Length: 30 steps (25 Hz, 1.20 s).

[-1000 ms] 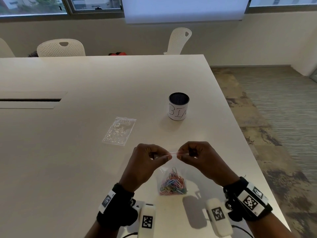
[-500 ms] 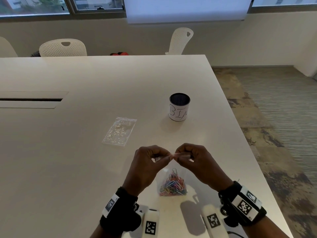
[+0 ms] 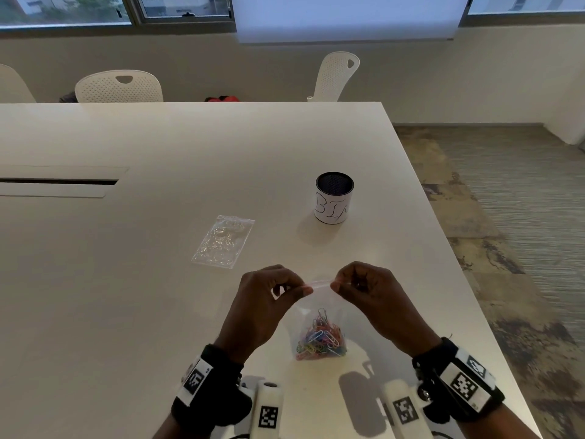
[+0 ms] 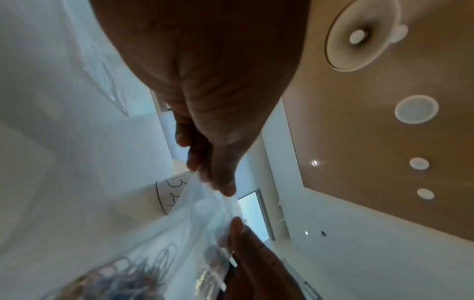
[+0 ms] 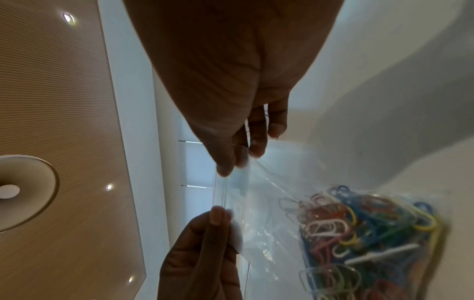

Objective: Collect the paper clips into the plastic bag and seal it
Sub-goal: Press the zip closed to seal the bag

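I have the plastic bag [image 3: 318,315] hanging upright between my two hands, just above the near edge of the desk [image 3: 158,312]. The coloured paper clips [image 3: 321,342] sit bunched in its lower end, and I see none loose on the desk, so I judge the collecting done and the sealing in hand.

My left hand [image 3: 266,307] pinches the left end of the bag's top strip between thumb and forefinger, the other fingers curled in. My right hand [image 3: 370,299] pinches the right end the same way. In the right wrist view the strip runs as a thin straight line from one thumb tip to the other, with a short bare stretch between them.

That stretch is what the coming move turns on. The strip's long axis lies left to right, level, straight across from hand to hand, and each hand is equally close to its own end. I cannot tell whether the stretch between the pinches is already pressed closed. To finish, I judge one pinch should slide along the strip toward the other, pressing as it goes, while the other holds its end steady.

Farther off on the desk lie a second clear bag [image 3: 223,240], flat, and a dark mesh cup [image 3: 334,199] with a white label, both well apart from my hands.
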Available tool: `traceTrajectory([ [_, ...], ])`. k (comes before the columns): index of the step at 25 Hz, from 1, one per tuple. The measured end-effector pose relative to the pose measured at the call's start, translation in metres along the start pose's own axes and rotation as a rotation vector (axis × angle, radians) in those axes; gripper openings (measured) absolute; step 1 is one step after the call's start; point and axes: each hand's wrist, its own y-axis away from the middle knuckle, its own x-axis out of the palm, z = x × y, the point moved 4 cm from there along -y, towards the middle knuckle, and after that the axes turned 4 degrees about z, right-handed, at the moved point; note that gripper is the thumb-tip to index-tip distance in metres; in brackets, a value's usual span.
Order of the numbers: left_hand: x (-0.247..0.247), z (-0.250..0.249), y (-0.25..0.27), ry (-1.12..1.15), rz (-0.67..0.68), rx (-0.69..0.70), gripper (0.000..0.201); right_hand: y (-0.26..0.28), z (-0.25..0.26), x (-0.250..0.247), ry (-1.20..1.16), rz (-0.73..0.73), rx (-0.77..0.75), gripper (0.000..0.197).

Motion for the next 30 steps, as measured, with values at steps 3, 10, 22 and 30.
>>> traceTrajectory([
  [3,0.000,-0.003,0.000,-0.028,-0.007,0.045,0.011,0.002,0.003,0.001,0.063,-0.032,-0.007,0.011],
  [10,-0.011,0.001,0.004,-0.008,-0.032,-0.008,0.009,0.002,0.003,-0.007,-0.057,-0.057,0.023,0.007],
  [22,-0.016,0.003,0.008,0.023,-0.047,-0.007,0.004,0.002,0.006,-0.012,-0.063,-0.038,0.008,0.001],
  [30,-0.015,-0.001,0.002,0.010,-0.071,0.003,0.009,0.002,0.022,-0.011,0.239,-0.069,-0.105,0.007],
])
